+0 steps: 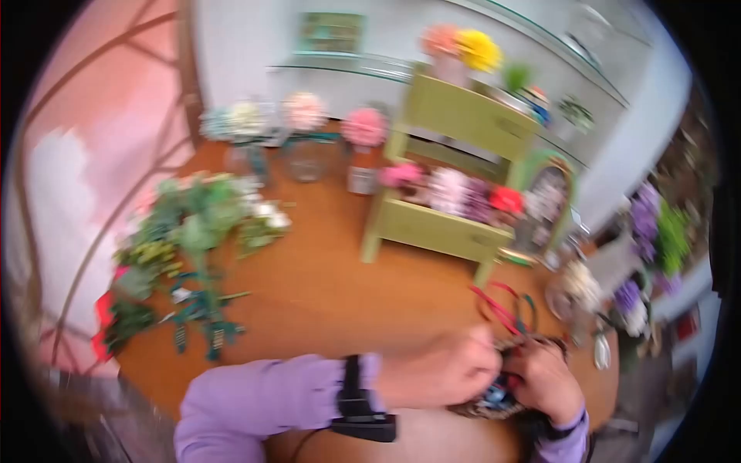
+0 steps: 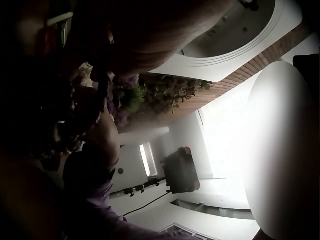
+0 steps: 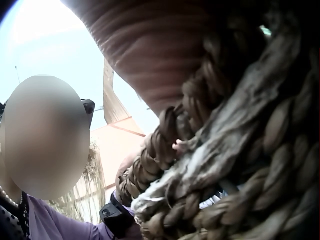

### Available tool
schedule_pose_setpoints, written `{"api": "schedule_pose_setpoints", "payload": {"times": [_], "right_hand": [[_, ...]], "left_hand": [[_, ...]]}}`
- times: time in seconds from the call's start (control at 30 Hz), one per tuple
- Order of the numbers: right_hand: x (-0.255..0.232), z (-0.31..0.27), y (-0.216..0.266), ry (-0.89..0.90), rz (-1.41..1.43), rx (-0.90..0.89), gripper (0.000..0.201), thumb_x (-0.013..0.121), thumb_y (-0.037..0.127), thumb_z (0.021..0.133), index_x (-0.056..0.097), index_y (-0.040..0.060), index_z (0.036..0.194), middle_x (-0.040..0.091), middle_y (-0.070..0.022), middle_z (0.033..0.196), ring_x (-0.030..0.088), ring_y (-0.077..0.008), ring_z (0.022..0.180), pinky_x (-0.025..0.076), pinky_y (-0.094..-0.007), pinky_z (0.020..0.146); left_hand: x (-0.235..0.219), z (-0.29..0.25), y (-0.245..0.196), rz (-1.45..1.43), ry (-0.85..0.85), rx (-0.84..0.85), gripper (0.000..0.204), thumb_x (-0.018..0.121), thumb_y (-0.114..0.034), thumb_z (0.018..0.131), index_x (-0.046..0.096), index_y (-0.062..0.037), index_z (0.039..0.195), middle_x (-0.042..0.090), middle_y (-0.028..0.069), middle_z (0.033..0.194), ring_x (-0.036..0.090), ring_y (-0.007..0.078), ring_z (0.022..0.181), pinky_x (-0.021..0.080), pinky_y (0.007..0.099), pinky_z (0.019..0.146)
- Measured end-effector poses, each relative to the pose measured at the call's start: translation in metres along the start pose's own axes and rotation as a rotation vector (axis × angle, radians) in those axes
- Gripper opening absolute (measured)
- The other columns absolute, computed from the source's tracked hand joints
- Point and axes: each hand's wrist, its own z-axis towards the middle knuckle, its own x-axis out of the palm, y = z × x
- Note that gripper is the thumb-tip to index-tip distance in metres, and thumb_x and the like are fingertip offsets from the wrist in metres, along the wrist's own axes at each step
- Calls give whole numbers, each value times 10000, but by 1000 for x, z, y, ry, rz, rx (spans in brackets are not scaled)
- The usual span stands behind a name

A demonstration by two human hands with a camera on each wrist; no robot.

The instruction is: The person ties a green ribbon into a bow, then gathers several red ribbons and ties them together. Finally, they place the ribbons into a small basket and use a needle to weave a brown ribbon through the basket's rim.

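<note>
A braided, woven basket (image 1: 472, 409) sits at the table's front right, with dark and bluish items inside. My left hand (image 1: 463, 364) is over its left side, fingers curled inward. On the other side my right hand (image 1: 549, 382) reaches down into the opening, its fingertips hidden. Blur and the basket leave it impossible to tell what either hand holds. In the right wrist view the thick braided wall (image 3: 275, 200) fills the right side, with a pale rough strip (image 3: 215, 150) along it. Red loops (image 1: 498, 305) and a dark green loop stand up just behind the basket.
Leafy green stems (image 1: 201, 231) lie in a pile on the table's left. A green two-tier wooden stand (image 1: 448, 231) with flower heads is at the back. Vases with flowers (image 1: 305, 158) line the rear edge. An oval framed mirror (image 1: 552, 201) and a cream flower (image 1: 579, 285) stand right.
</note>
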Motion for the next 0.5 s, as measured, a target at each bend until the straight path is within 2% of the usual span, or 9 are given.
{"api": "schedule_pose_setpoints", "payload": {"times": [0.07,0.13,0.23,0.33,0.4,0.43,0.5], "right_hand": [[-10,-3,-7,61,88,15,136,669,77,627,641,61,759,590,-101,778,575,-309,855,477,-435,714],[-18,-9,-8,4,137,-3,213,660,44,639,640,70,849,608,-77,883,573,-303,932,486,-424,741],[-24,-18,-12,-9,203,50,260,655,28,635,639,74,890,624,-83,891,584,-313,923,492,-419,737],[-30,-21,-17,55,314,104,309,642,-17,613,630,70,909,633,-98,870,588,-337,885,491,-419,718],[-31,-23,-22,-108,464,133,329,625,-64,592,615,58,898,627,-107,825,587,-347,834,484,-423,696],[-24,-23,-29,-189,490,89,302,636,-41,591,624,13,888,585,-114,744,586,-307,703,446,-370,620],[-29,-26,-32,-188,503,128,302,630,-48,591,621,9,888,572,-115,724,580,-308,682,433,-364,606]], "left_hand": [[-6,3,-5,-7,27,-7,82,587,-5,829,669,-5,836,570,114,881,572,223,741,472,328,664],[-7,5,-4,-16,53,-31,118,599,32,791,691,-16,847,573,103,888,566,190,716,453,292,602],[-9,8,-10,13,59,-88,151,597,60,755,702,-23,826,563,93,879,554,161,692,431,265,570],[-9,10,-12,35,81,-122,164,603,66,733,709,-29,815,563,91,879,556,148,693,425,259,563],[-9,11,-14,14,91,-161,165,607,71,725,710,-29,804,559,89,874,557,149,694,424,257,565],[-9,11,-13,13,90,-171,166,608,73,720,710,-31,800,553,85,867,553,148,690,421,256,565],[-8,11,-14,5,90,-184,167,610,75,716,709,-33,795,547,82,860,550,148,686,418,255,564]]}}
